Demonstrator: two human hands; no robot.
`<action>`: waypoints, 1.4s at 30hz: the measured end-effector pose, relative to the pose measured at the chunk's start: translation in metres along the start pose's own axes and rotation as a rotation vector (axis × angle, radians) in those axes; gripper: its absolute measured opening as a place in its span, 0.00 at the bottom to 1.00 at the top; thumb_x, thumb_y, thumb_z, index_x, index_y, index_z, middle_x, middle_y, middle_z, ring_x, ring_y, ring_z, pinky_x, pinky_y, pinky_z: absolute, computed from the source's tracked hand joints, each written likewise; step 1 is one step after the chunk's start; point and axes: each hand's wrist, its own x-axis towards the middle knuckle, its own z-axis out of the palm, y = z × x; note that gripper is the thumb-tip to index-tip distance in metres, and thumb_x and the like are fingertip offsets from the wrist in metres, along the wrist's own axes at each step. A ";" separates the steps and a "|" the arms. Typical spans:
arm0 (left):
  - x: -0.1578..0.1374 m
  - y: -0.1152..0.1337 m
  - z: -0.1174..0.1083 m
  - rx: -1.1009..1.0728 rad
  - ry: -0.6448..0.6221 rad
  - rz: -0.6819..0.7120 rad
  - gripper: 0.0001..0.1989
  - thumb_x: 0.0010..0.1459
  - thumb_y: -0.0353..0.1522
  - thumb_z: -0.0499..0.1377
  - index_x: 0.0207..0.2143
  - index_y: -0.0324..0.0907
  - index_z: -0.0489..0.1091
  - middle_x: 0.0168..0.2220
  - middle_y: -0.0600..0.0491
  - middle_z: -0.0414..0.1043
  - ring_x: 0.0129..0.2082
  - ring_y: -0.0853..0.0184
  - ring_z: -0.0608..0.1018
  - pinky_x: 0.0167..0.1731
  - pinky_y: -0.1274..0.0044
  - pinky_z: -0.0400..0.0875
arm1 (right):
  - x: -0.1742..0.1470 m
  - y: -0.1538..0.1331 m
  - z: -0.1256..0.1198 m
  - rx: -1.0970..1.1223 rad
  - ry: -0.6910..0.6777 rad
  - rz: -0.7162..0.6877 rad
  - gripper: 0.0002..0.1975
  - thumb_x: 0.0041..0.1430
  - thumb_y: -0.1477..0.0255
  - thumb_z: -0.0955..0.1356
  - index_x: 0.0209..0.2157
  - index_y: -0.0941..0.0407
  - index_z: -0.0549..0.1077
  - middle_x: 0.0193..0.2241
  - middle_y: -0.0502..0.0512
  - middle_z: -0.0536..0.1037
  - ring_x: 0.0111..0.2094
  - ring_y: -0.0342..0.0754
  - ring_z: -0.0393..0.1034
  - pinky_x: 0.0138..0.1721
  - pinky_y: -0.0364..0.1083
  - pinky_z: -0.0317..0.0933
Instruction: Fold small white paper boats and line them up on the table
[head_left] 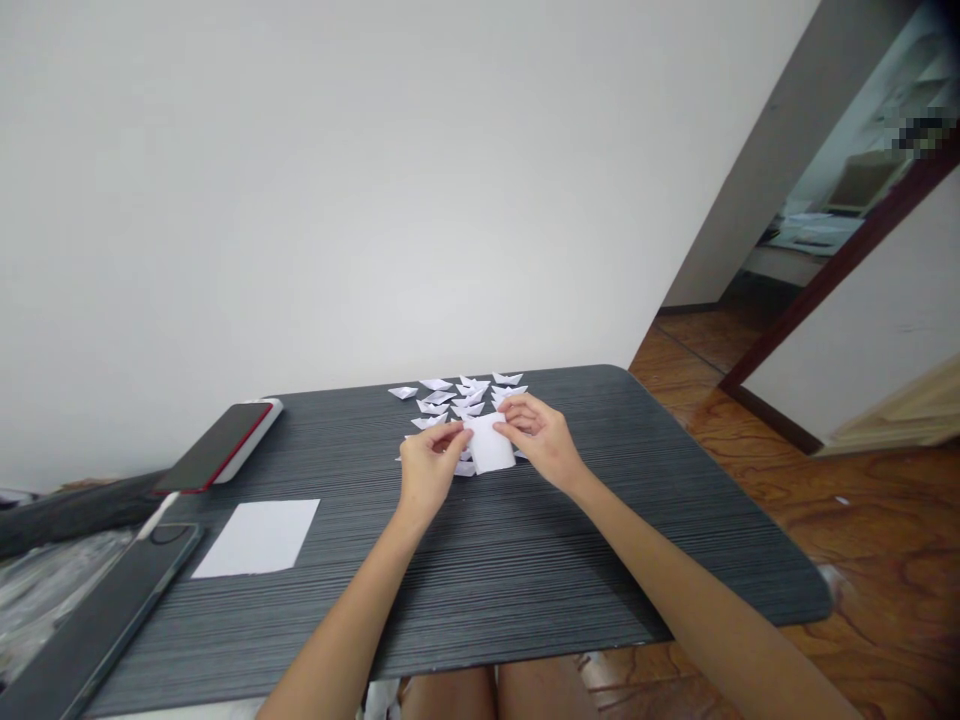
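A small white piece of paper [491,446] is held up between my two hands above the dark table [570,560]. My left hand [431,460] pinches its upper left corner between thumb and fingers. At the upper right corner, my right hand [541,438] grips it the same way, fingers curled. Whether the paper is folded in layers, I cannot tell. Just behind it stand several folded white paper boats [435,398] in loose rows. Some of them are partly hidden by my hands and the paper.
A flat white sheet [259,538] lies on the table's left. Beyond it, a red-edged phone [217,447] rests on a white block with a cable. A long dark device [112,620] sits at the left edge. A white wall [360,200] borders the table's back.
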 end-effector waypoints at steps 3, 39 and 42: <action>0.001 -0.001 0.000 -0.015 -0.005 0.010 0.14 0.41 0.35 0.60 0.31 0.34 0.73 0.30 0.46 0.75 0.26 0.64 0.75 0.27 0.75 0.70 | 0.000 0.000 -0.001 -0.015 -0.006 -0.007 0.10 0.45 0.71 0.67 0.31 0.57 0.66 0.24 0.51 0.70 0.27 0.42 0.67 0.30 0.42 0.62; 0.002 0.009 -0.002 -0.202 -0.154 -0.080 0.08 0.40 0.31 0.61 0.24 0.34 0.73 0.16 0.55 0.69 0.16 0.74 0.68 0.18 0.81 0.63 | 0.004 0.004 -0.012 0.239 -0.094 0.419 0.11 0.38 0.67 0.71 0.21 0.61 0.70 0.17 0.50 0.73 0.20 0.40 0.66 0.25 0.41 0.59; 0.003 0.008 -0.003 -0.230 -0.154 -0.101 0.08 0.41 0.31 0.61 0.23 0.33 0.72 0.15 0.55 0.68 0.15 0.75 0.67 0.18 0.82 0.62 | 0.004 0.005 -0.013 0.227 -0.173 0.446 0.12 0.38 0.67 0.71 0.23 0.62 0.72 0.18 0.51 0.74 0.20 0.40 0.66 0.24 0.40 0.59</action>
